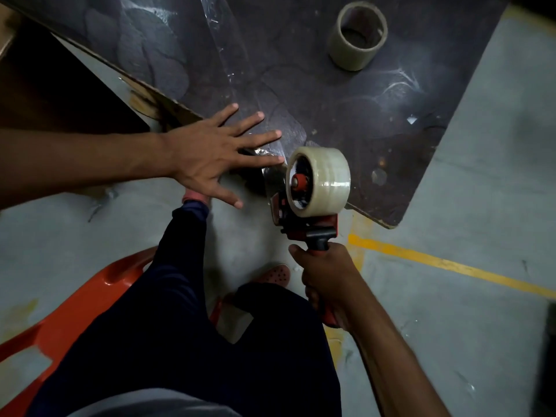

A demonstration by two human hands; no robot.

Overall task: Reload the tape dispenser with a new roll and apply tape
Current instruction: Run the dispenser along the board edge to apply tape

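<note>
— Where's the tape dispenser now?

— Centre of the frame, at the near edge of the dark board that lies on the floor. My right hand is wrapped tight round its handle, fingers fully closed. The new roll sits on the red hub, so I judge the reload done and the taping under way.

— And your other hand?

— My left hand is flat and spread wide, holding nothing, palm down over the board's edge left of centre. Its fingertips lie just beside the shiny tape strip coming off the dispenser's front.

— How does it all handle?

— The dispenser looks stiff and light enough for one hand, and the handle is the only sensible place to hold it; I'd expect a cutting blade near the front, though I can't see it. The roll is firm but the clear film is thin, sticky and quick to wrinkle, so I'd touch it only from the smooth back and press it down flat.

— That ring in the upper right?

— An empty cardboard core, standing on the board, well apart from my hands.
</note>
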